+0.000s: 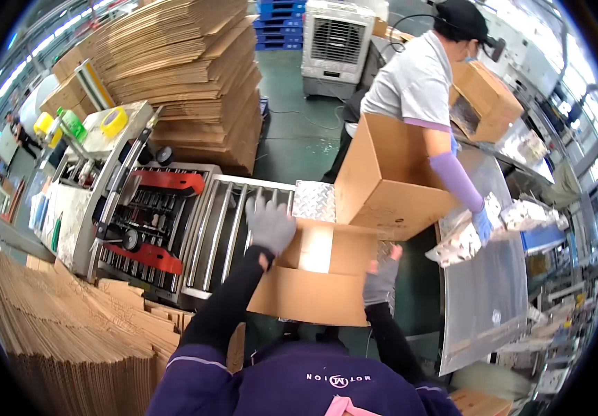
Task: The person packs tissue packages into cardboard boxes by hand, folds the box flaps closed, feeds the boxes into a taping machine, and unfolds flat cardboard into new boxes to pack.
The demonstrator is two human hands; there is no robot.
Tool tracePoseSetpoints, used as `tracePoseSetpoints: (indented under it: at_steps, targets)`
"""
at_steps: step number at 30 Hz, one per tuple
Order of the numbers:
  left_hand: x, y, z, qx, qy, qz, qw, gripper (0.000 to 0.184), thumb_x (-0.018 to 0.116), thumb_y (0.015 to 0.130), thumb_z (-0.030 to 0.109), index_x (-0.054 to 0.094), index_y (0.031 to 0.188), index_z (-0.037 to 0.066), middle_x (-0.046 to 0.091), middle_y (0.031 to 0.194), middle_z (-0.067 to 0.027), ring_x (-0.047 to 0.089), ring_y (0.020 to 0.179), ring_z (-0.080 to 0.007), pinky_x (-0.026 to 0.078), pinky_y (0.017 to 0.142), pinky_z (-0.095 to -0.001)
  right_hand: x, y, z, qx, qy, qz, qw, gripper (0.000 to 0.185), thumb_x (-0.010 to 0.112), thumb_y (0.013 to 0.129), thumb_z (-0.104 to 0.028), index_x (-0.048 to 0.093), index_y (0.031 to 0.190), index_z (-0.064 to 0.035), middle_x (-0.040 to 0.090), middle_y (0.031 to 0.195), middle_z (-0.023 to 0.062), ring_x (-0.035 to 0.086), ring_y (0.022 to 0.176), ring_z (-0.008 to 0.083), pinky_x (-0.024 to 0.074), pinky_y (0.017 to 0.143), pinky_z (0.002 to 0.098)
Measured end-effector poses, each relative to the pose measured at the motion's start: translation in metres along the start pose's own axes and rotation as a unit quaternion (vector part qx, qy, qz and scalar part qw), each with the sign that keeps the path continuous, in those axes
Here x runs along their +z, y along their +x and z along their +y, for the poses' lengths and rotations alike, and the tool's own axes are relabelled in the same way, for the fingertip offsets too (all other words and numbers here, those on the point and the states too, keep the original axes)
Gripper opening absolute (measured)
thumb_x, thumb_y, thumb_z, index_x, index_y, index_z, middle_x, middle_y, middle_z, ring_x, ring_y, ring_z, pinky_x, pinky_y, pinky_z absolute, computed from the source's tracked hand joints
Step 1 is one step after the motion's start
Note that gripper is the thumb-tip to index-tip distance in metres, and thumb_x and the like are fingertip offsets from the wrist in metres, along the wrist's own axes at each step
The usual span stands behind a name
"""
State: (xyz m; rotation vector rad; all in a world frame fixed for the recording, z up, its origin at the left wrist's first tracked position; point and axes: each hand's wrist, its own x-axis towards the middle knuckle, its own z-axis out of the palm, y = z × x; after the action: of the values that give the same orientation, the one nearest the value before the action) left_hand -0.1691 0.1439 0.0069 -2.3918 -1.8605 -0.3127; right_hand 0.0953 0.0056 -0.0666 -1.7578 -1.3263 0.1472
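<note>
So the box (pixel 306 297) is right in front of the wearer, at the right end of the rollers (pixel 226 225), just on the near side of the metal plate (pixel 315 200). Looks like plain cardboard, so I'd bet it's pretty light, stiff along the walls but floppy at the flaps. Not really fragile, though it'd crease or go out of square if you squeezed one side hard. Smooth faces could slide a bit under gloves, so I'd grab low on the left and right walls, or at the corners, and not trust the flaps.

Hands: the left hand (pixel 271 227) is at the far left corner, fingers spread and pointing away, palm down by the edge, so not clamped on anything. That arm's reaching out fairly long. The right hand (pixel 382 277) is closer in, up against the right side with fingertips pointing up and away. Its elbow looks more tucked. The box hides part of it, so I honestly can't tell if it's pinching the cardboard or just steadying it.
</note>
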Motion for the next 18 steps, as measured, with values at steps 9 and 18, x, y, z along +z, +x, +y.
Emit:
tracePoseSetpoints:
  at_steps: [9, 18]
  targets:
    - [0.075, -0.054, -0.018, -0.121, -0.103, 0.073, 0.985, 0.045, 0.053, 0.087, 0.037, 0.059, 0.124, 0.012, 0.054, 0.098, -0.0179, 0.054, 0.090, -0.0349, 0.040, 0.071, -0.0487, 0.027, -0.027, 0.072, 0.245, 0.269, -0.174, 0.915, 0.054, 0.044, 0.100, -0.018, 0.027, 0.146, 0.0039, 0.048, 0.137, 0.0195, 0.051, 0.118, 0.0268, 0.0424, 0.102, 0.0378]
    - [0.061, 0.003, -0.147, -0.019, -0.055, 0.080, 0.995, 0.067, 0.055, 0.086, 0.049, 0.053, 0.135, 0.003, 0.039, 0.149, -0.0223, 0.029, 0.142, -0.0387, 0.014, 0.118, -0.0515, 0.188, -0.058, -0.063, 0.280, 0.384, -0.061, 0.878, 0.064, 0.043, 0.103, -0.024, 0.012, 0.151, 0.0044, 0.032, 0.150, 0.0266, 0.042, 0.132, 0.0344, 0.0364, 0.108, 0.0389]
